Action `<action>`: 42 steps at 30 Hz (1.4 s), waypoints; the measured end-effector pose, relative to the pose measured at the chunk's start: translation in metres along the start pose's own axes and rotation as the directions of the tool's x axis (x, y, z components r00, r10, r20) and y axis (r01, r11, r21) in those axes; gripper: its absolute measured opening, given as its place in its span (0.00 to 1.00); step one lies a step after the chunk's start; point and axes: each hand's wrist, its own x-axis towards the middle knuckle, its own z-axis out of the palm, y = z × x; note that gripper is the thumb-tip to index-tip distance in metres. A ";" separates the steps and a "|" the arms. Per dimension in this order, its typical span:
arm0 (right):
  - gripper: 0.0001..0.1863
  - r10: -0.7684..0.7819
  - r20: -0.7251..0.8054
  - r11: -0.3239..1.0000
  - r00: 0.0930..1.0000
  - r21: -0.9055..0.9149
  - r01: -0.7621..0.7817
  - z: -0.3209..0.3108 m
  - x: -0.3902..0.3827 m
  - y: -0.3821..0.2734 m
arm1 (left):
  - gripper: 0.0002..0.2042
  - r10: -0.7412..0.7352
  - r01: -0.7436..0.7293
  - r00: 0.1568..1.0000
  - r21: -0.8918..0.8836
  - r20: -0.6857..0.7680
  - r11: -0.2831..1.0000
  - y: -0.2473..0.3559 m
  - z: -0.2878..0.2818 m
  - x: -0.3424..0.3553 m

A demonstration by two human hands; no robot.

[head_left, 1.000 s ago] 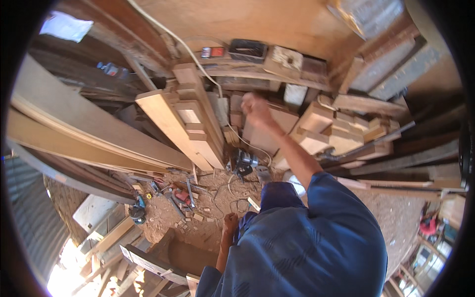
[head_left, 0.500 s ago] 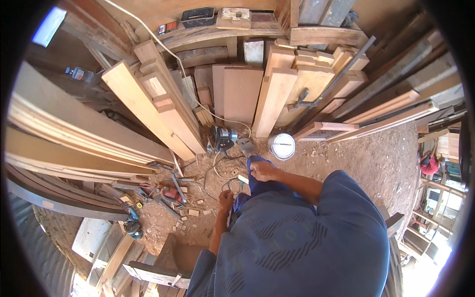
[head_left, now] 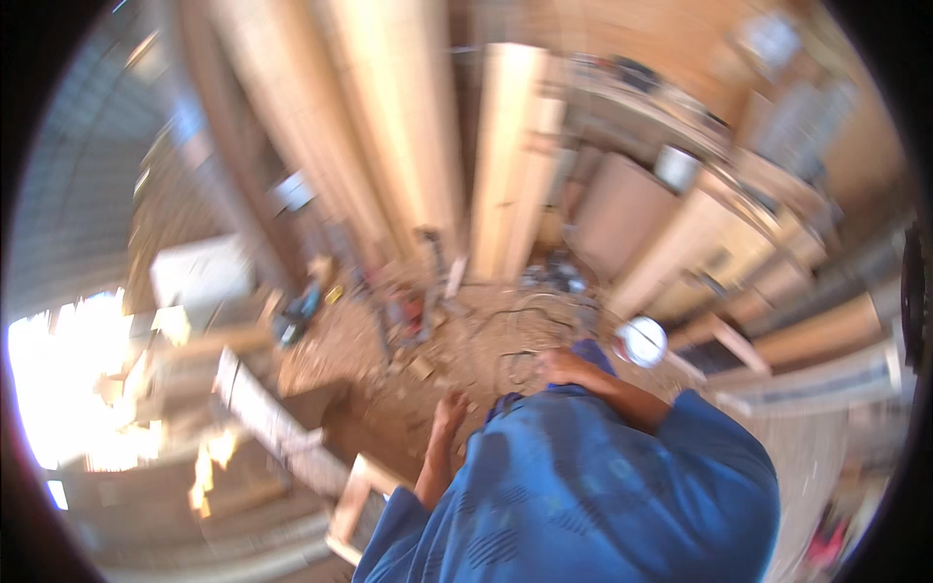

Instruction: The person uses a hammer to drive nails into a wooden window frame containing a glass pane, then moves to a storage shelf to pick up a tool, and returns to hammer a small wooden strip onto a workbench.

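My left hand (head_left: 450,410) hangs low over the dirt floor, to the left of my blue shirt (head_left: 583,486). Its fingers are smeared by motion, and I cannot make out anything in them. My right hand (head_left: 558,366) rests at my dark blue trouser leg (head_left: 591,358), its fingers blurred too. Ahead of the hands a dark cable (head_left: 520,311) loops across the ground. Beyond it sits a dark and silver power tool (head_left: 556,276), too blurred to name closely. A white round bucket (head_left: 641,342) stands right of my right hand.
Long boards (head_left: 505,165) lean upright ahead. More planks (head_left: 695,253) stand to the right. Wood offcuts (head_left: 421,367) and a red tool (head_left: 412,316) lie on the floor at left, near a blue-green tool (head_left: 294,316). A wooden frame (head_left: 360,500) is close by my left arm.
My view has swung to the left, so the boards, power tool and bucket sit farther right in the picture. Both hands stay close to my body. Everything is more blurred.
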 end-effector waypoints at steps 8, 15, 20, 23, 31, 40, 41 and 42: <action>0.19 -0.087 0.140 0.973 0.986 -0.199 0.114 -0.018 0.052 -0.052 | 0.24 -0.139 0.069 0.924 -0.203 -0.357 0.977 -0.001 -0.017 -0.074; 0.20 -0.319 0.302 0.837 0.899 -0.356 0.416 -0.052 0.104 -0.085 | 0.23 -0.341 0.073 0.758 -0.447 -0.556 0.892 -0.013 0.053 -0.120; 0.19 -0.261 0.414 0.837 0.872 -0.354 0.418 -0.060 0.127 -0.107 | 0.23 -0.511 -0.076 0.509 -0.627 -0.693 0.775 0.021 0.075 -0.162; 0.19 -0.221 0.523 0.812 0.823 -0.369 0.453 -0.046 0.143 -0.110 | 0.26 -0.384 0.104 0.203 -0.370 -0.901 0.923 -0.003 0.072 -0.175; 0.18 -0.259 0.585 0.732 0.768 -0.400 0.552 0.070 0.170 -0.178 | 0.39 -0.267 0.471 0.182 -0.154 -0.946 0.869 -0.094 0.015 -0.212; 0.19 -0.211 0.585 0.901 0.783 -0.193 0.387 0.163 0.184 -0.265 | 0.37 -0.332 0.443 0.359 -0.154 -0.872 0.883 -0.108 -0.026 -0.232; 0.19 -0.143 0.595 0.949 0.791 -0.145 0.281 0.166 0.190 -0.273 | 0.37 -0.333 0.441 0.358 -0.156 -0.873 0.884 -0.110 -0.027 -0.233; 0.19 -0.094 0.586 0.974 0.805 -0.111 0.195 0.167 0.198 -0.281 | 0.36 -0.335 0.439 0.356 -0.160 -0.872 0.884 -0.112 -0.027 -0.233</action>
